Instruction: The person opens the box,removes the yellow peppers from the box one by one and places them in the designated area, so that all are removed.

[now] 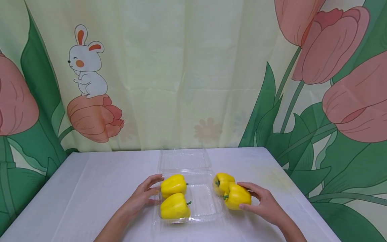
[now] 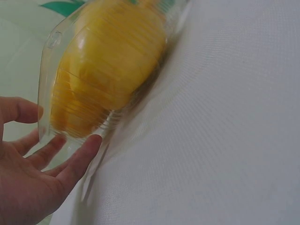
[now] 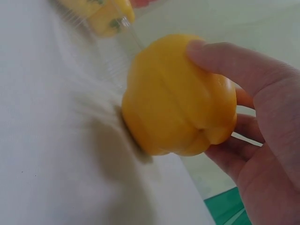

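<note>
My right hand (image 1: 264, 203) grips a yellow bell pepper (image 1: 237, 197) right of the clear plastic container (image 1: 208, 201). In the right wrist view, the thumb lies on one side of this bell pepper (image 3: 173, 98) and the fingers on the other; its shadow falls on the cloth. Another yellow bell pepper (image 1: 223, 179) sits just behind it. Inside the container's left half lie two more, a rear one (image 1: 173, 186) and a front one (image 1: 173, 206). At the container's left edge my left hand (image 1: 142, 195) rests with spread, relaxed fingers touching the clear wall (image 2: 47, 84).
The container's clear lid (image 1: 184, 161) lies folded back behind it, towards the far table edge. A white cloth (image 1: 99, 188) covers the table. Behind stands a curtain (image 1: 181, 74) printed with tulips and a rabbit.
</note>
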Available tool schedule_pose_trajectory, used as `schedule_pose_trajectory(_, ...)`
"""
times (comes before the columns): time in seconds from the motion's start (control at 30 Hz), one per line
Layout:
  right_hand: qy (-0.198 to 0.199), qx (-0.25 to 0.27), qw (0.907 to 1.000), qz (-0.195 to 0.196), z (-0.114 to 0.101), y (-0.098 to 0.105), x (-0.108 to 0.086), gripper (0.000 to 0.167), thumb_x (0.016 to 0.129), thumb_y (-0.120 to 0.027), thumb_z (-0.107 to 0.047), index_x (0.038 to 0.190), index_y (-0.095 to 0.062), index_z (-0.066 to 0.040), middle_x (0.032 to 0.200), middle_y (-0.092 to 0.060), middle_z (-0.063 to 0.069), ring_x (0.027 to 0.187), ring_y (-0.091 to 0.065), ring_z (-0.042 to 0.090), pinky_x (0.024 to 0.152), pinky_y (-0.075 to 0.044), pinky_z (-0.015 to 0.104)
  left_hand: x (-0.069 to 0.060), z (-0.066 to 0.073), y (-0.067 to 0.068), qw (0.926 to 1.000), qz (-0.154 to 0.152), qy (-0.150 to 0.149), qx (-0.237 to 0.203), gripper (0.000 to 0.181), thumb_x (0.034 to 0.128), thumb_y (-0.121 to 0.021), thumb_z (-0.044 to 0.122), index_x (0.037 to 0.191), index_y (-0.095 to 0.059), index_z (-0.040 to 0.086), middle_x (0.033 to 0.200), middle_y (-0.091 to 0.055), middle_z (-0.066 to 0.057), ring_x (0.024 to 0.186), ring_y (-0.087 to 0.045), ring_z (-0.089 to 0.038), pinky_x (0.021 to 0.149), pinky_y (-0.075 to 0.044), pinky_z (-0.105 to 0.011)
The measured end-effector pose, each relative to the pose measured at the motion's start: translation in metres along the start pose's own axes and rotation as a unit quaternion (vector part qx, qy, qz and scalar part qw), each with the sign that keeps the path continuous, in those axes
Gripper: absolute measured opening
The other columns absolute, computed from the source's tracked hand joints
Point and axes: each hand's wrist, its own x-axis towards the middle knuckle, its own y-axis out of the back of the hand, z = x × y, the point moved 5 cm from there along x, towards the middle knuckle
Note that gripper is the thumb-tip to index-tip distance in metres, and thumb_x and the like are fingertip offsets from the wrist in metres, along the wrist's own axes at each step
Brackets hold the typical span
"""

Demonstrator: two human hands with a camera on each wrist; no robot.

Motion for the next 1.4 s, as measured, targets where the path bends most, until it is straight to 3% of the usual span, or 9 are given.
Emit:
schedule_pose_trajectory(0.97, -0.012, 0.013, 0.9997, -0.015, 0.008, -0.003, -0.009, 0.062, 0.077, -0.080, -0.033, 0.131, -0.058, -0.013, 0.131, -0.061, 0.004, 0.110, -0.054, -0.008, 0.091, -0.050, 0.015, -0.002, 0.002, -0.001, 1.0000, -0.001, 0.002, 0.000, 0.053, 0.0943, -0.053, 0.014, 0.145, -0.038, 0.015, 0.152, -0.037, -0.011, 0.127, -0.047, -0.033, 0.087, -0.057, -0.040)
schedule_pose_trajectory(1.4, 0.006, 0.016, 0.9992, -0.035, 0.011, -0.011, -0.010, 0.060, 0.079, -0.078, -0.032, 0.131, -0.057, -0.012, 0.132, -0.061, 0.007, 0.109, -0.052, -0.011, 0.089, -0.049, 0.012, 0.000, 0.000, 0.000, 1.0000, -0.006, 0.002, -0.006, 0.054, 0.0941, -0.053, 0.014, 0.146, -0.037, 0.013, 0.153, -0.036, -0.012, 0.128, -0.045, -0.033, 0.087, -0.057, -0.041)
